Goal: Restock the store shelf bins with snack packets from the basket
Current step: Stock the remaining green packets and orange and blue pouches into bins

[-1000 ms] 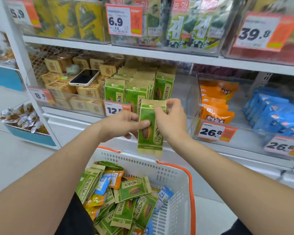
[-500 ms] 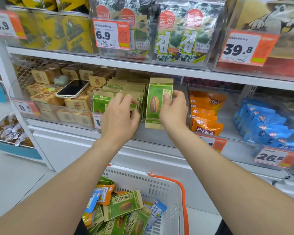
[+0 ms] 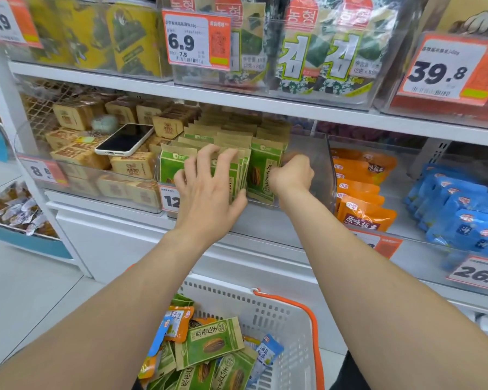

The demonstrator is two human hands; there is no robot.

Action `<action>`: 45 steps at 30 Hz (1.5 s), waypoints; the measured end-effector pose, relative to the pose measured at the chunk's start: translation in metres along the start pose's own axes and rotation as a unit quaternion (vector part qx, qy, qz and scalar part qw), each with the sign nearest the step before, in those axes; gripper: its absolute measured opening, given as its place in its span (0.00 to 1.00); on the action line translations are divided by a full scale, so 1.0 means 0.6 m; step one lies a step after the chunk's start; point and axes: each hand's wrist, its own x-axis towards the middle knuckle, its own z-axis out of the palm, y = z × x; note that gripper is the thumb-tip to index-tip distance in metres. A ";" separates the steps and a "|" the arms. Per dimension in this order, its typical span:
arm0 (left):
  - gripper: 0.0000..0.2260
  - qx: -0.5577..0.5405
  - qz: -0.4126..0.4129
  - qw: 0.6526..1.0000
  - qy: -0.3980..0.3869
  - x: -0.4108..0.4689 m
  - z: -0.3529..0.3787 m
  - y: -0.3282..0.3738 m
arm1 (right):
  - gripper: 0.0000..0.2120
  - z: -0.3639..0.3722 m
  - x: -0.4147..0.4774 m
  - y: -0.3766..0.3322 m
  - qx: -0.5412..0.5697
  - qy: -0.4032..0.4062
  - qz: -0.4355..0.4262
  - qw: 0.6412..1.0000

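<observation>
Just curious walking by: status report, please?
Left hand touches packet row. Right hand grips green packet, upright in bin. Nothing in the way.

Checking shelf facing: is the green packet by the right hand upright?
Upright. The green packet stands on end in the clear bin, right hand at its side.

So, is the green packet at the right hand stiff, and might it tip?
Probably fairly stiff: the green packet stands flat, uncreased. Likely light; the right hand holds it by one edge. It may tip right, where the bin is bare.
</observation>
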 end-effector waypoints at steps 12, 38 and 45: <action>0.31 -0.044 0.015 0.999 0.016 -0.004 -0.011 -0.005 | 0.09 -0.011 0.008 0.002 -0.018 -0.003 0.027 0.999; 0.17 0.103 -0.075 0.737 -0.664 -0.089 -0.055 -0.134 | 0.17 0.083 -0.244 0.117 -0.548 -0.507 -0.379 0.547; 0.14 0.099 -0.038 0.759 -0.642 -0.074 -0.017 -0.123 | 0.17 0.157 -0.263 0.218 -0.618 -0.536 -0.407 0.406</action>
